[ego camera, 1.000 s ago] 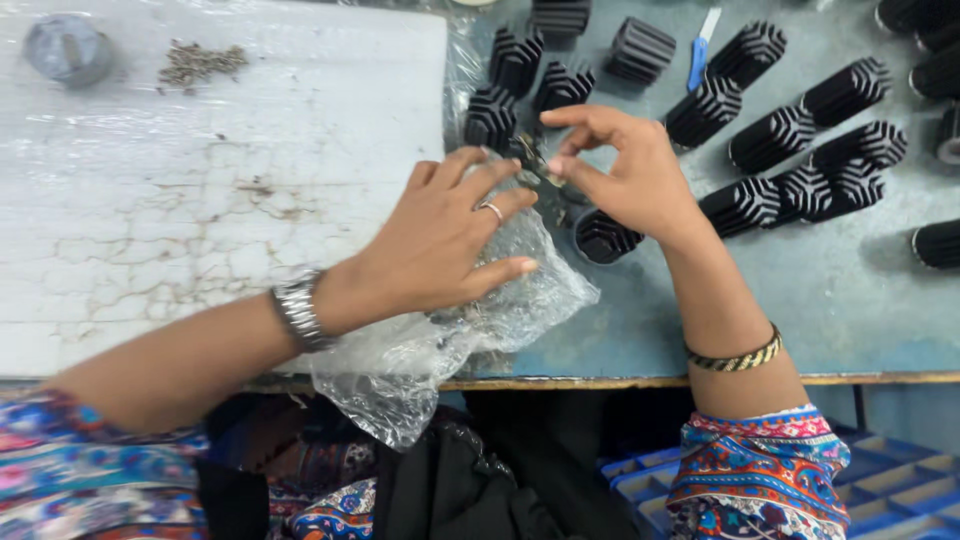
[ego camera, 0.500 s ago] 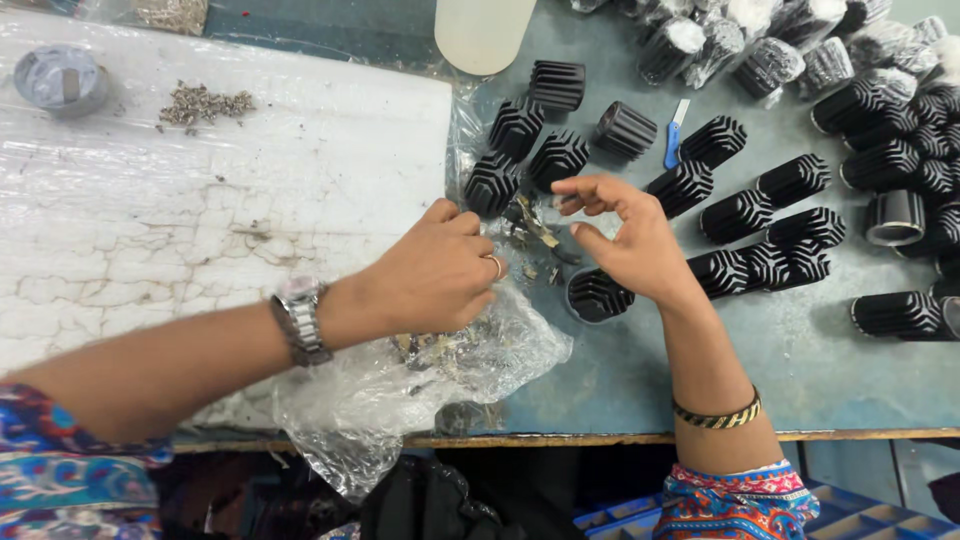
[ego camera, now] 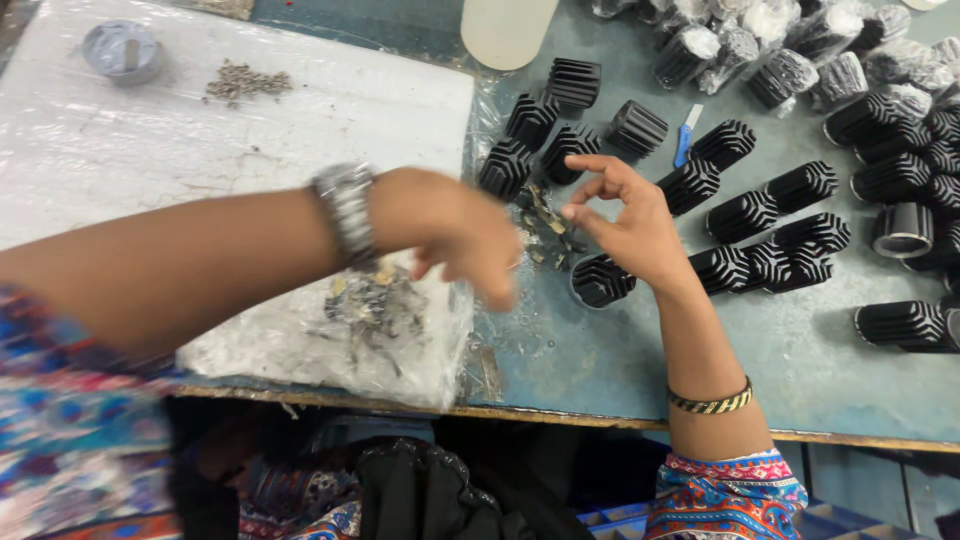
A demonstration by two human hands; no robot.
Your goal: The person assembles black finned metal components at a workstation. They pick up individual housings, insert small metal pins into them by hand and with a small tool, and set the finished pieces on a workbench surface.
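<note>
My left hand (ego camera: pixel 455 232) is blurred in motion above a crumpled clear plastic bag (ego camera: pixel 300 345) that holds several small grey metal clips (ego camera: pixel 372 305); its fingers curl downward and I cannot tell what is in them. My right hand (ego camera: pixel 628 222) hovers over a small heap of loose clips (ego camera: pixel 545 225), thumb and forefinger apart with nothing visible between them. Its palm is just above an upright black finned cylinder (ego camera: pixel 598 282). More black finned cylinders (ego camera: pixel 560 120) lie close behind both hands.
Rows of black finned cylinders (ego camera: pixel 800 240) cover the blue-grey table (ego camera: pixel 820 370) to the right, with plastic-wrapped ones (ego camera: pixel 760 50) at the back. A white bottle (ego camera: pixel 505 30), a small blue tool (ego camera: pixel 686 135), a grey round tin (ego camera: pixel 120 50) and a pile of bits (ego camera: pixel 245 80) stand behind.
My left hand has swung right and down off the clips and over the bag, blurring. My right hand's pinch has opened. The view has shifted toward the back of the table.
</note>
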